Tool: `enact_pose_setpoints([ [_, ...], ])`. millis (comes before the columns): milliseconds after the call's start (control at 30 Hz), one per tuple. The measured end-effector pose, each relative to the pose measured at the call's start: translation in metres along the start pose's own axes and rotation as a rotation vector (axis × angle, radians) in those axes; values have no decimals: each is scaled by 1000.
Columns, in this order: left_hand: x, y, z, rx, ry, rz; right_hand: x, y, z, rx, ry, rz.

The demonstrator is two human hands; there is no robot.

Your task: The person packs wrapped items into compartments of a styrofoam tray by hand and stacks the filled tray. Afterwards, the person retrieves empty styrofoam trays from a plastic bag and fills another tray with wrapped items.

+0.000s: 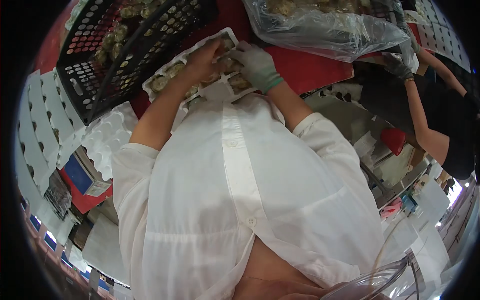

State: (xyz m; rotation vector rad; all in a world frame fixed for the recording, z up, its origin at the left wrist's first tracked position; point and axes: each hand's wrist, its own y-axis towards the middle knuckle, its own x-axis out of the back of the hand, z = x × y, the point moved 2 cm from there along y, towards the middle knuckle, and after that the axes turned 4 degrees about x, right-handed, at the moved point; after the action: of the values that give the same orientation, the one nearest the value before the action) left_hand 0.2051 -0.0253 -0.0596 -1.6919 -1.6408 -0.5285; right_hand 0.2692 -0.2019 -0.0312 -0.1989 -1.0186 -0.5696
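A white tray (pixel 219 91) with compartments lies at the top centre, holding several round brownish items in clear wrapping. My left hand (pixel 201 61), bare, is over the middle of the tray with its fingers bent inward; what they hold is hidden. My right hand (pixel 258 66) wears a grey glove with a green cuff. Its curled fingers touch the tray's contents from the right, close to my left fingertips, and the small thing under them cannot be made out.
A black perforated crate (pixel 80 87) with similar round items stands left of the tray. At the top right is a clear plastic bag (pixel 325 40) on the red surface (pixel 320 70). Beyond it a co-worker's gloved hands (pixel 398 66) are near the bag. White moulded trays (pixel 107 132) lie lower left.
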Motion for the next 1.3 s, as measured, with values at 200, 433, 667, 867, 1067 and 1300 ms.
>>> enact_pose_setpoints([
  [200, 3, -4, -11, 25, 29, -3, -4, 19, 5, 38, -29, 199],
  [433, -2, -10, -22, 56, 263, -21, -4, 12, 15, 125, -129, 266],
  [667, 1, -12, -21, -76, 310, -28, -4, 18, 12, 67, 8, 429],
  [867, -3, -16, -23, 18, 309, -59, -1, 16, 14, 173, -149, 283],
  [1067, 2, -16, -28, -11, 331, -31, -25, 10, 10, 136, -325, 179],
  [1300, 4, -59, -1, -57, -245, -339, 16, 1, -6, 80, -3, 119],
])
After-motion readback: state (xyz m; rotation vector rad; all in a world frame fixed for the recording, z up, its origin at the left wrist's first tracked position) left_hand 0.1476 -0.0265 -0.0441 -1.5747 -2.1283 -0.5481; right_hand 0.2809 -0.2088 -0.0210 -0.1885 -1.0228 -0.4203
